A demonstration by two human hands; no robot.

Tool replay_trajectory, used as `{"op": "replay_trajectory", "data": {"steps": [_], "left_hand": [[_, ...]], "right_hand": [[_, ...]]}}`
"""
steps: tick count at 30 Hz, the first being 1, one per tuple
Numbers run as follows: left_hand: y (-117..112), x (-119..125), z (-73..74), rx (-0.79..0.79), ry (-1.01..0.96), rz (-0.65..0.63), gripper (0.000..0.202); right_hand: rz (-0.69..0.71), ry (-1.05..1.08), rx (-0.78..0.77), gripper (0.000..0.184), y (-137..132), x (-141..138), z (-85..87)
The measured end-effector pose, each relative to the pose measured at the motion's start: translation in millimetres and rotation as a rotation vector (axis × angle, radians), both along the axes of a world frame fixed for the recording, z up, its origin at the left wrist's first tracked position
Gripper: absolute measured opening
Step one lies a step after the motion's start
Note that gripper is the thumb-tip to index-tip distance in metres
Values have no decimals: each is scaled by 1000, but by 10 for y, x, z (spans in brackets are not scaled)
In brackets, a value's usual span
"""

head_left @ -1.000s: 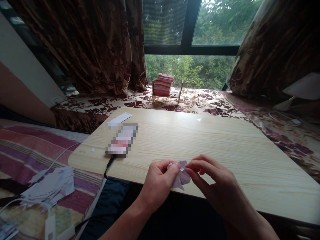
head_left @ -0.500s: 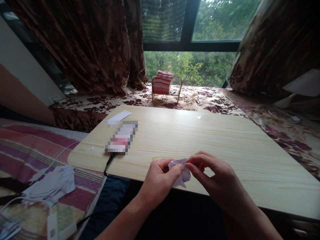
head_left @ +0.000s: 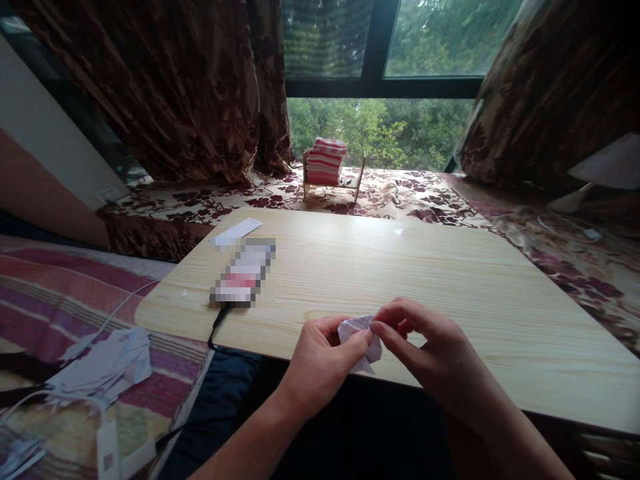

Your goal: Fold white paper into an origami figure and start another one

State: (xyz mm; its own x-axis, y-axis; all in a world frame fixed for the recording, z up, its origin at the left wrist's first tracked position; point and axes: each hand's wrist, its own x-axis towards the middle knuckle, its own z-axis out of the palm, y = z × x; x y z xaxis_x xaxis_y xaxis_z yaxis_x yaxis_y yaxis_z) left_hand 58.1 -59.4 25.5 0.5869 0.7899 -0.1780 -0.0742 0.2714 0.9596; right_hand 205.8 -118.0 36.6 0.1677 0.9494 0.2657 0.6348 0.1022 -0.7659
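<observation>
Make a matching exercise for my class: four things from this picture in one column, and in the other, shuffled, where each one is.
Things
1. Folded paper
2. Stack of striped cloths
3. White lamp
4. Pile of paper strips

Places
A. On the small rack
B. On the striped bedding
C. In the left hand, with the right hand at its edge
D. At the picture's right edge

Pairs: 1-C, 2-A, 3-D, 4-B
</observation>
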Motion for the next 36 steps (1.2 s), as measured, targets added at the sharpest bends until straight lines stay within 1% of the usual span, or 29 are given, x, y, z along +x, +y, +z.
{"op": "replay_trajectory", "data": {"steps": [5,10,15,19,23,27,30,32,34,36], "left_hand": [[-18,15,-37,24,13,39,23],[-16,12,-26,21,32,84,23],[-11,8,-10,47,31,57,22],[-4,8,-6,79,55,60,22],[1,-9,-25,84,93,36,24],[0,-30,-49,94,86,18,22],[-3,-19,-39,146,95,42,21],[-6,-3,-20,192,91,93,23],[-7,7,-4,213,81,128,24],[-4,3,4,212,79,118,23]], "right_hand": [[-5,21,-9,12,4,-18,-7],[-13,26,20,11,8,-34,-23],[-29,58,-4,11,14,-20,-31],[-5,83,-38,12,32,2,-19],[16,49,-16,17,25,1,2],[16,85,-41,19,10,3,-2],[48,112,-56,22,27,-13,-31],[27,152,-46,26,50,-56,-67],[-32,223,-18,28,72,-120,-110],[-96,283,15,31,82,-179,-148]]}}
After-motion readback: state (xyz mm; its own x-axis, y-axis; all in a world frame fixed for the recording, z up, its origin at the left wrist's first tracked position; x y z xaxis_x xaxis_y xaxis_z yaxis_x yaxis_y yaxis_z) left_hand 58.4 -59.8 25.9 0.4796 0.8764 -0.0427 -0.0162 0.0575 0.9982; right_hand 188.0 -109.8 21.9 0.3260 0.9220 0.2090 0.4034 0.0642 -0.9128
